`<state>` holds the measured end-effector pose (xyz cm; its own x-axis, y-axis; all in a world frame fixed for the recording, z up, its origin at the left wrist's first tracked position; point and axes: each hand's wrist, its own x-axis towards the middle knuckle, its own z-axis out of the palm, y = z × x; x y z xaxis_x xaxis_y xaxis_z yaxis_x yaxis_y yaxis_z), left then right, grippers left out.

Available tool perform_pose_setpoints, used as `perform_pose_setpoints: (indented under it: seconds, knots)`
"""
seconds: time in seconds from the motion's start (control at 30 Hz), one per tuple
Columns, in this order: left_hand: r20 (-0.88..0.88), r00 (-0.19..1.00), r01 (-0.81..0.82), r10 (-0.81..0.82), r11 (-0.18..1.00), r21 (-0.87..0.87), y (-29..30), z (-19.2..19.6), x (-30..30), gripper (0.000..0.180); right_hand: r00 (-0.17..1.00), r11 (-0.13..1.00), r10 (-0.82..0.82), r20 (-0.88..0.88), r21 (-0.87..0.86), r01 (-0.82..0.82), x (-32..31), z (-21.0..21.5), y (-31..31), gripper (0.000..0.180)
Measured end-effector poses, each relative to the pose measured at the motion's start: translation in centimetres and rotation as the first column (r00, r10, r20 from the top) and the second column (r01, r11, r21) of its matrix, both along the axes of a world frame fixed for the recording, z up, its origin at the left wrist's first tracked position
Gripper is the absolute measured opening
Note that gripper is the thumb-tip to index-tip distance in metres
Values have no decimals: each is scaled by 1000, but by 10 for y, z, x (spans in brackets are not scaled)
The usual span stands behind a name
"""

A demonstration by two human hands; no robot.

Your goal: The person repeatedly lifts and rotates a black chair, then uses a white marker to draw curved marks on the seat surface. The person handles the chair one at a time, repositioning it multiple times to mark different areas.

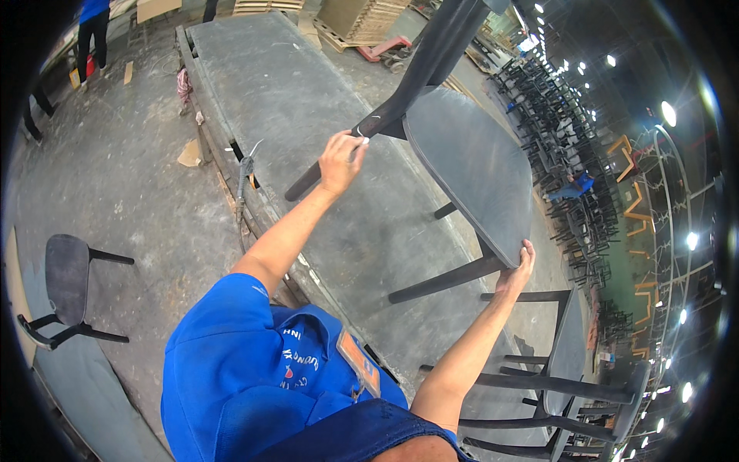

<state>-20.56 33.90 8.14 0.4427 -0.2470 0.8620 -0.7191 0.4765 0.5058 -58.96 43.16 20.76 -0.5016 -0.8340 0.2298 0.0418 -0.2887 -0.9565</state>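
Note:
A dark grey chair [471,165] stands on the long grey work table in front of me. My left hand [341,163] is at the chair's near rear leg [377,119], just below the seat's level. Its fingers pinch a small white piece [365,141], perhaps chalk. Beside the fingertips, a thin curved white mark shows on the leg. My right hand [519,269] grips the front corner of the seat, above a front leg [443,280], with its thumb and part of the palm hidden.
The grey table [265,85] has a worn near edge with a tied cord [246,173]. More dark chairs [558,385] crowd the right, and one chair [68,285] is on the floor at left. Behind are a red pallet jack [383,49], stacked chairs [554,138] and other people.

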Motion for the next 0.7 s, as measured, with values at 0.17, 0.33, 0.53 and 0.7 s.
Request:
perform_pose_setpoints:
  seconds: [0.17, 0.33, 0.53, 0.7]
  knots:
    - [-536, 812, 290, -230, 957, 29, 4, 27, -12, 18, 1000, 1000, -2, 14, 17, 2, 0, 1, 2, 28]
    - [-139, 986, 96, -95, 995, 3, -4, 51, 16, 13, 1000, 1000, -2, 8, -4, 2, 0, 0, 2, 27]
    - [-3, 987, 159, -159, 987, 16, -21, 49, 28, 10, 1000, 1000, -3, 16, -18, 3, 0, -1, 0, 26]
    - [-234, 966, 137, -111, 986, 97, -12, 13, 13, 12, 1000, 1000, -2, 12, -13, 2, -2, -2, -1, 27]
